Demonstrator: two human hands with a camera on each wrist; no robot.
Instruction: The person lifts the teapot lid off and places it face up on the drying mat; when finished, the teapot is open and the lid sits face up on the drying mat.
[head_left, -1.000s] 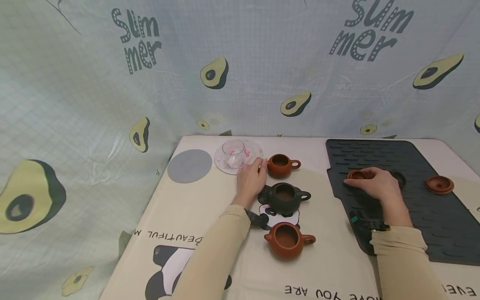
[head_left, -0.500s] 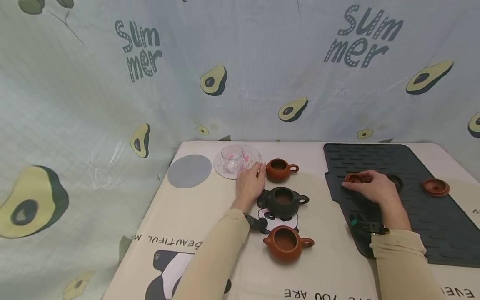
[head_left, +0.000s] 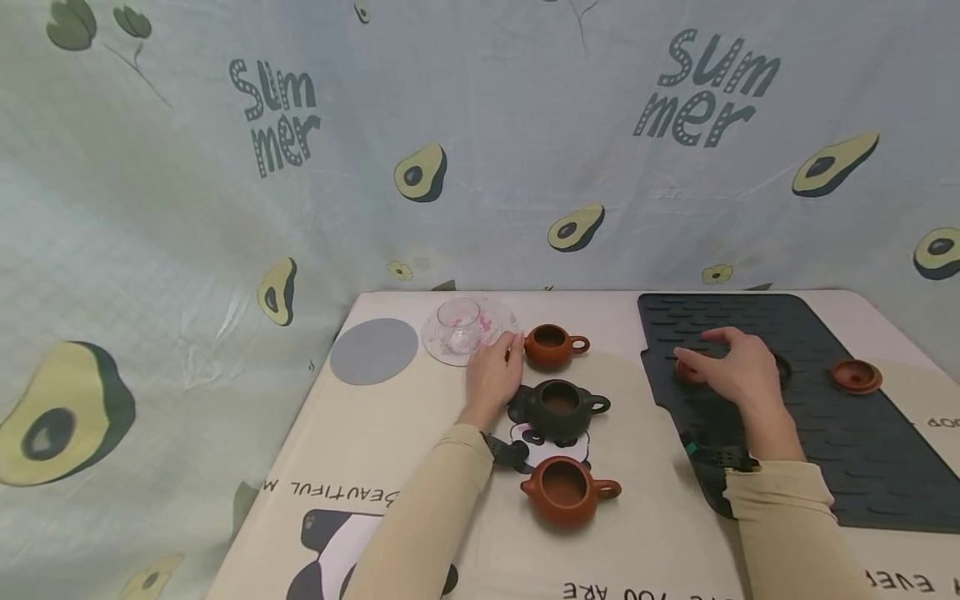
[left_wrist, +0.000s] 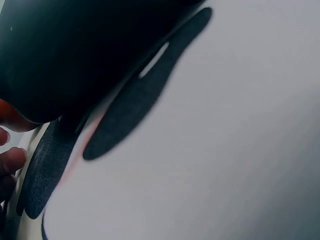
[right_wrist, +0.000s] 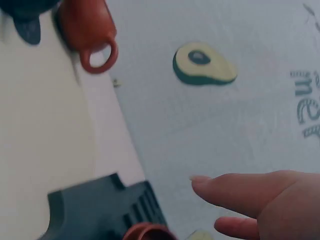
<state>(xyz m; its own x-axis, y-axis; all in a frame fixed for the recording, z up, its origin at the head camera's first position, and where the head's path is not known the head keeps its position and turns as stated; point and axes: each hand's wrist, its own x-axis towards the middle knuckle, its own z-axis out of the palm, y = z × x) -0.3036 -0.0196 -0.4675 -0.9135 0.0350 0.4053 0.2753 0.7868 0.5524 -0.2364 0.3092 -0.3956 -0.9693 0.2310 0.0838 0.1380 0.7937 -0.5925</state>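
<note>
In the head view three lidless teapots stand in a column: a far red-brown teapot (head_left: 551,348), a black teapot (head_left: 561,408) and a near red-brown teapot (head_left: 564,493). My left hand (head_left: 492,375) lies by the far teapot's spout side, its fingertips close to or touching it; the left wrist view shows only some fingertips (left_wrist: 12,160) at its edge. Over the dark mat, my right hand (head_left: 738,371) has thumb and fingers spread, holding nothing. Beneath its thumb sits a red-brown lid (head_left: 686,372), partly hidden; the right wrist view catches this lid (right_wrist: 150,232) at the bottom.
A dark ridged mat (head_left: 847,467) covers the table's right side. On it lie a black lid (head_left: 783,369), partly behind the right hand, and another red-brown lid (head_left: 857,377). A clear glass cup (head_left: 458,325) stands on a floral plate (head_left: 431,337) beside a grey disc (head_left: 374,352).
My right hand has let go of the red-brown lid, which stays on the mat, and its fingers have spread and lifted. The left hand holds its place beside the far teapot.
</note>
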